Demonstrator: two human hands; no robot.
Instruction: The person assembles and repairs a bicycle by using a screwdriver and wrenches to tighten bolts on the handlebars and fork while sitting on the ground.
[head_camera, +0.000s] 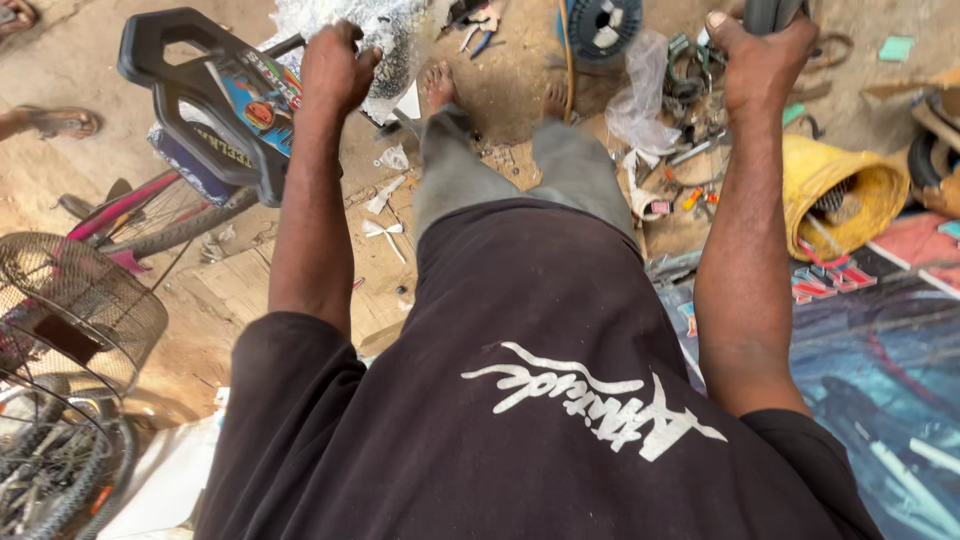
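The fingers (345, 52) of the left hand (335, 70) are curled tight around a bar wrapped in bubble wrap (375, 35). The fingers of the right hand (760, 60) are clenched on a dark grip (772, 14) at the top edge. Both arms reach out in front of the body. A black bike seat (205, 100) sits just beside the left hand. Bare feet (438, 85) stand on the dirt floor (80, 60) below. Tools (690, 150) and a yellow bucket (835, 190) lie near the right arm.

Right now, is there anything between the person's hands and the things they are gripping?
Nothing visible. The left hand is closed directly on the bubble-wrapped part beside the black seat back, and the right hand is closed directly on a dark handle.
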